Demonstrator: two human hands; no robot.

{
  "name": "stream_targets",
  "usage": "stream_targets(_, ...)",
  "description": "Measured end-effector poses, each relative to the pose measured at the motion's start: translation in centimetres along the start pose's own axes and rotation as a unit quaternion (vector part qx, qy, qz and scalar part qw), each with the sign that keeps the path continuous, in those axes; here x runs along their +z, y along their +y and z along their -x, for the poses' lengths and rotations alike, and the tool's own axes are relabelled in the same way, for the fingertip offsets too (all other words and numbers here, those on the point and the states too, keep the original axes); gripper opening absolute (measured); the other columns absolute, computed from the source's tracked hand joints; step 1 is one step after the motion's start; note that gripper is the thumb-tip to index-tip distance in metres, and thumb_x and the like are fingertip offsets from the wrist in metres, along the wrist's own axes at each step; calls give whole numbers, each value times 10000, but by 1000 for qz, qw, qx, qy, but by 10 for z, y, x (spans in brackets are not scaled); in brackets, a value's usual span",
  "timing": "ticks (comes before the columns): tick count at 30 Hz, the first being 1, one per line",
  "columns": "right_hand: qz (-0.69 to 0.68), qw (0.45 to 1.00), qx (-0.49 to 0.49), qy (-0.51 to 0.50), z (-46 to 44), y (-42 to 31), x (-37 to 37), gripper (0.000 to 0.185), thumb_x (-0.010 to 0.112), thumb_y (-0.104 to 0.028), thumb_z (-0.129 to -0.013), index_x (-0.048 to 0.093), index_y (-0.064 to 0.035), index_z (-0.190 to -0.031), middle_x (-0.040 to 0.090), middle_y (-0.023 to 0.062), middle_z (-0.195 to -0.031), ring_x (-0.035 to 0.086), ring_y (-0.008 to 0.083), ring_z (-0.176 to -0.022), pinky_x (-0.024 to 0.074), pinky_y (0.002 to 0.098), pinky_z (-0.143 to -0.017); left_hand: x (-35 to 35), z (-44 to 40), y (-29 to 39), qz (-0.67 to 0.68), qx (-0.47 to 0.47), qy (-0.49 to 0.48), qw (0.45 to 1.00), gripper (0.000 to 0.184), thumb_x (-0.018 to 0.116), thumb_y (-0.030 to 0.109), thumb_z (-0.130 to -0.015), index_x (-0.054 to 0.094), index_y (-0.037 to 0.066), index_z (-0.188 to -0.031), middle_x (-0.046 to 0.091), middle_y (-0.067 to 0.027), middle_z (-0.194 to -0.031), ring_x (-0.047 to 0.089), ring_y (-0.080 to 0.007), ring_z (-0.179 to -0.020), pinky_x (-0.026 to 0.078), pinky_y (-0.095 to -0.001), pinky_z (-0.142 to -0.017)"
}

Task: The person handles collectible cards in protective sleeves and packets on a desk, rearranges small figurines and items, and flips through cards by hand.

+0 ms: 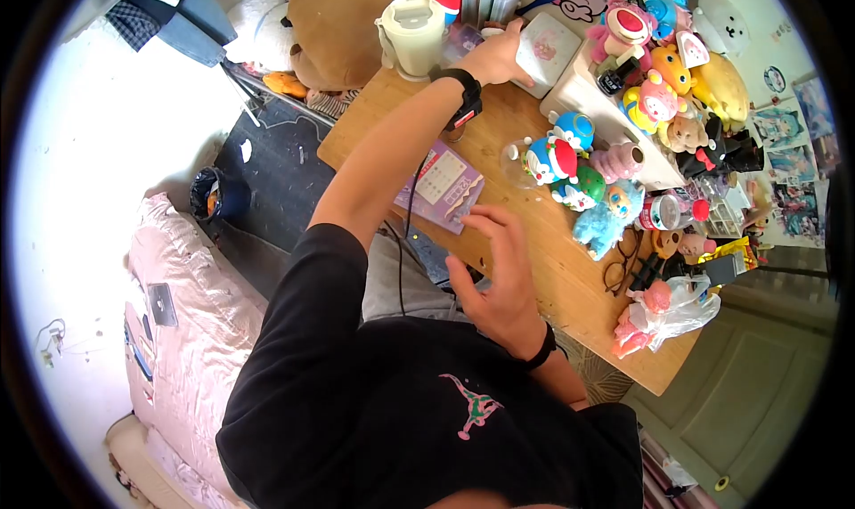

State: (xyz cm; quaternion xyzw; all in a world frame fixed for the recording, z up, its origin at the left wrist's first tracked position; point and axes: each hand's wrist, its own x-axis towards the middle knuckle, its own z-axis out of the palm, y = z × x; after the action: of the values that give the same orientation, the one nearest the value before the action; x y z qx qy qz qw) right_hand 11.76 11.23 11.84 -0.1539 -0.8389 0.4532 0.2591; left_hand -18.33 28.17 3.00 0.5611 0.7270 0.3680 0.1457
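My left hand (499, 57), with a black watch on its wrist, reaches to the back of the desk. Its fingers are at the near edge of a white box (545, 53) with a pink picture and appear to grip it. My right hand (503, 282) is over the front edge of the wooden desk, fingers apart and holding nothing. Just beyond its fingertips lies a purple booklet (443, 187) with a pale panel, crossed by a dark cable (411, 197).
A cream lidded jug (414, 37) stands at the back left. Plush toys and figures (570, 157) crowd the right, beside a white cabinet (614, 117). Glasses (614, 276), a bottle (659, 212) and a plastic bag (681, 311) are farther right. A bin (233, 195) stands on the floor.
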Motion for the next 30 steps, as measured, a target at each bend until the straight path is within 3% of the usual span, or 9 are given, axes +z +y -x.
stream_targets(3,2,1000,1,-14,-1,0,0,447,725,-28,-821,568,-4,-1239,534,193,-1265,526,388,-1175,434,432,-1013,6,-9,-2,-45,82,4,996,1034,899,302,-699,329,-11,-1503,558,-326,-1309,568,-427,-1236,485,-437,-1010)
stream_targets(7,-9,1000,7,-23,-1,-1,0,404,717,-21,-827,592,-2,-1211,548,183,-1251,538,383,-1166,444,432,-1002,17,-14,10,-128,30,-56,990,1045,861,297,-746,256,92,-1573,271,-355,-1523,516,-507,-1265,466,-462,-1069)
stream_targets(10,-12,999,4,-35,-1,0,0,383,715,-19,-829,603,-2,-1196,550,181,-1247,552,378,-1151,456,426,-990,22,-15,5,-135,29,-42,989,1033,859,280,-751,260,122,-1578,226,-343,-1550,476,-530,-1299,465,-469,-1073)
stream_targets(16,-26,998,-11,-56,0,0,4,361,709,-17,-834,609,-3,-1182,550,179,-1238,569,374,-1125,476,413,-967,11,12,35,-292,45,2,955,941,836,222,-779,301,132,-1547,325,-278,-1477,517,-530,-1215,497,-537,-1011)
stream_targets(18,-39,998,-1,-49,4,2,3,359,706,-17,-836,609,-4,-1181,550,179,-1236,571,374,-1122,479,412,-965,-2,21,41,-280,45,51,958,657,806,215,-802,417,33,-1300,498,-271,-1316,597,-477,-1115,544,-535,-879)
stream_targets(20,-56,997,19,-47,9,6,2,339,704,-32,-843,607,-5,-1167,551,175,-1234,565,370,-1138,473,418,-976,-13,27,28,-303,48,106,946,329,612,96,-870,488,26,-1167,634,-236,-1111,670,-424,-967,574,-494,-788)
stream_targets(22,-47,998,18,-49,10,7,1,333,704,-39,-844,604,-4,-1160,550,172,-1235,560,368,-1146,469,421,-982,-16,28,12,-340,2,126,932,321,593,110,-880,486,-13,-1156,676,-226,-1008,678,-435,-930,570,-501,-808)
stream_targets(28,-69,995,-14,-67,19,5,-4,326,695,-52,-847,588,-3,-1151,542,168,-1229,543,372,-1151,457,431,-991,0,19,-26,-361,-45,70,929,344,567,138,-912,454,-14,-1200,550,-285,-1260,588,-504,-1140,545,-552,-868)
stream_targets(30,-76,995,-21,-61,21,6,-5,326,691,-49,-847,583,-2,-1151,539,170,-1225,542,375,-1145,456,433,-988,-2,16,-20,-358,-68,51,930,593,741,237,-844,393,-22,-1248,525,-291,-1264,585,-490,-1155,515,-533,-959)
